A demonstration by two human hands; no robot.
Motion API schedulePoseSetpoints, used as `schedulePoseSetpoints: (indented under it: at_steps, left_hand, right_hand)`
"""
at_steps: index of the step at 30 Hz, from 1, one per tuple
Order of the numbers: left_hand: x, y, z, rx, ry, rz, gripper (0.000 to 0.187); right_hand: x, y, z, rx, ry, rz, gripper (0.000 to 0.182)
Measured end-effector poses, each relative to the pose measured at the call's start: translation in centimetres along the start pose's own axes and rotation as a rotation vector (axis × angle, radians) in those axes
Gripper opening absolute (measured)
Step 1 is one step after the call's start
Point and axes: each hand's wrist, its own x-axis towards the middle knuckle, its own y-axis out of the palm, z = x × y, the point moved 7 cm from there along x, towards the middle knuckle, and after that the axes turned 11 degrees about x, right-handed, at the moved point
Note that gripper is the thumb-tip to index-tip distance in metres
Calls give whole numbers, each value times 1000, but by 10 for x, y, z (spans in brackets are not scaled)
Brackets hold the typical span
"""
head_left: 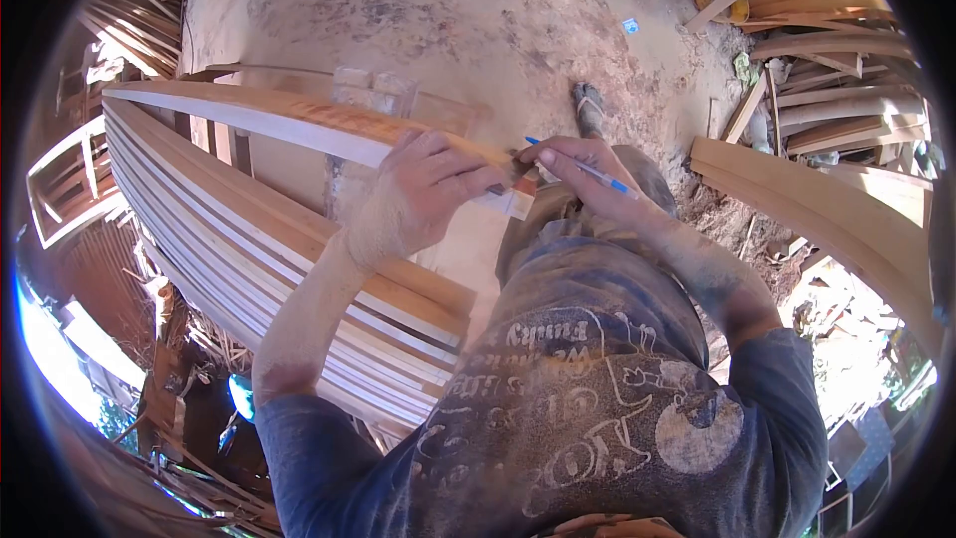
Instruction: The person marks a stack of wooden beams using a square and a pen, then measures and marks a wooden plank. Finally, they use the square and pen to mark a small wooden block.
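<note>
A long wooden piece (299, 118) runs from the far left to the front of the body, its pale edge facing the camera. My left hand (428, 179) is closed around it near its right end. My right hand (588, 171) is at that end, with a blue-capped pen (607, 181) held between its fingers. Something small and dark sits by the fingertips of my right hand, too small to name. Below the piece lies a stack of similar curved wooden pieces (269, 249), side by side.
Curved boards are piled at the upper right (846, 90), and a broad board (807, 189) lies to the right. More wood strips (129, 20) stand at the upper left. A foot in a sandal (589, 105) rests on the dusty floor (448, 20).
</note>
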Motion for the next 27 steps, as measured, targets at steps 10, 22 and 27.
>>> schedulePoseSetpoints:
  at_steps: [10,22,27]
  left_hand:
    - [12,14,15,-223,36,197,47]
    - [17,28,25,-350,44,457,55]
    - [16,28,28,-332,46,464,69]
  right_hand:
    - [7,15,-4,179,57,19,30]
    - [14,1,-3,138,157,-193,39]
    - [14,-13,4,365,161,-278,31]
